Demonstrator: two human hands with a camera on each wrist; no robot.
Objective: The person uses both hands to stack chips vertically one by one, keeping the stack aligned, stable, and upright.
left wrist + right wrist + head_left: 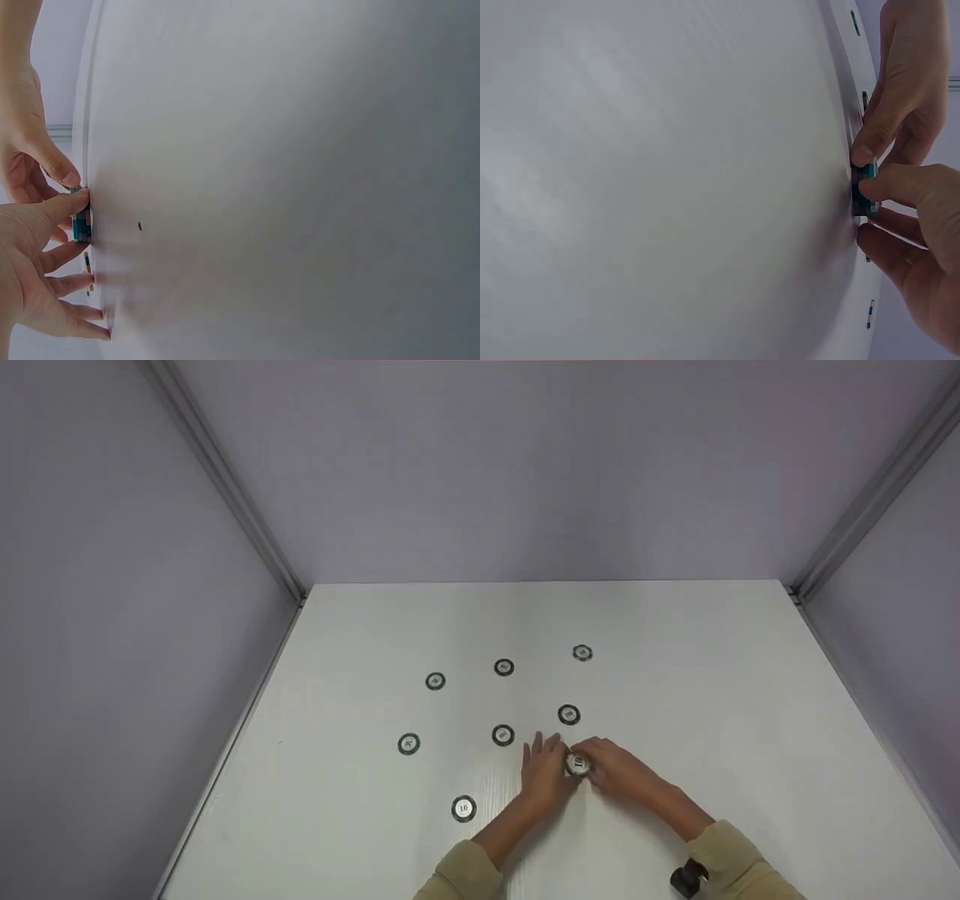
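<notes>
Sleeves in tan fabric sit at the bottom edge of the head view, a small black device (pixel 688 877) by the right cuff. Both hands meet over a short stack of chips (pixel 577 764) on the white table (pixel 750 697). Left hand (pixel 545 775) has its fingers mostly spread, thumb and fingertip pressed to the stack's side; right hand (pixel 619 769) pinches the stack from the opposite side, fingers curled round it. Wrist views show the stack edge-on, teal and dark layers, flat on the table between the fingertips (pixel 864 154); how many chips are in it cannot be told. Judging by the layout, the gathering looks only started: seven single chips lie loose. Nearest the stack are one just up from it (pixel 569 715) and one up-left (pixel 503 735). One lies down-left of the stack (pixel 463 808), one far left (pixel 409 744). Three more lie well beyond the stack toward the back wall: (pixel 435 681), (pixel 504 667), (pixel 583 652). All loose chips are well apart from each other, none touching. Nothing stands between the stack and any loose chip; only the left hand itself covers the table just left of the stack.
</notes>
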